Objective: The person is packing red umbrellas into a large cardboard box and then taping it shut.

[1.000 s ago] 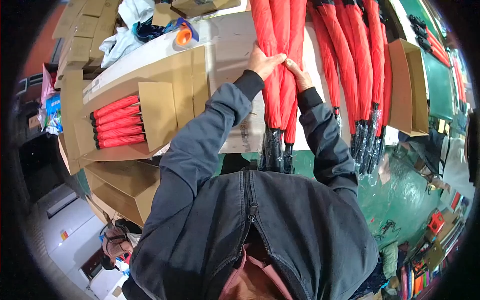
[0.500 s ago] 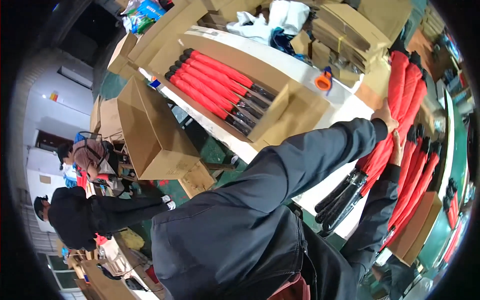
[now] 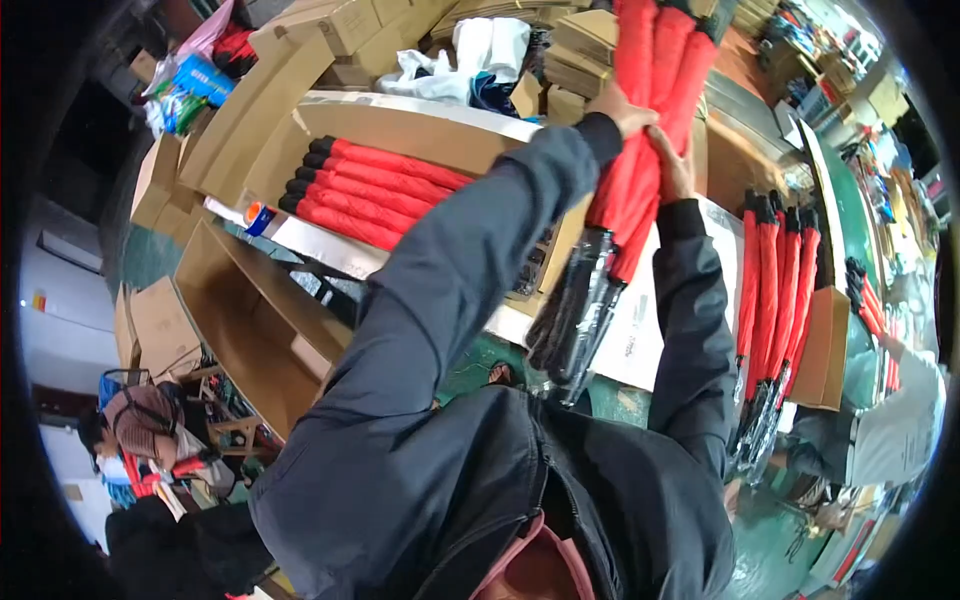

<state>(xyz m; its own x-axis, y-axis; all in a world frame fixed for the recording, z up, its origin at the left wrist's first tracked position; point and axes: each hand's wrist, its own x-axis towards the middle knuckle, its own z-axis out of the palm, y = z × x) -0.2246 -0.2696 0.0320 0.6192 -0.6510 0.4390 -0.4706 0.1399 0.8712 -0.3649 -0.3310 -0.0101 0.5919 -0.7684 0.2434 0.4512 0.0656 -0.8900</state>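
Note:
My left hand (image 3: 628, 108) and my right hand (image 3: 676, 165) both grip a bundle of folded red umbrellas (image 3: 640, 150) held up in front of me, its black handles (image 3: 575, 320) hanging down toward my chest. To the left, an open cardboard box (image 3: 250, 150) holds several more red umbrellas (image 3: 375, 192) laid side by side with black tips. My dark sleeves cover part of the box and the white tabletop.
Another row of red umbrellas (image 3: 775, 290) lies at the right beside a cardboard box (image 3: 828, 345). An empty open carton (image 3: 255, 325) stands at lower left. Flat cartons and white cloth (image 3: 470, 60) are piled behind. Another person (image 3: 135, 430) crouches at lower left; a person in white (image 3: 895, 420) stands at right.
The view has swung, and the umbrella bundle in my two hands has come closer to the open box of red umbrellas at the left.

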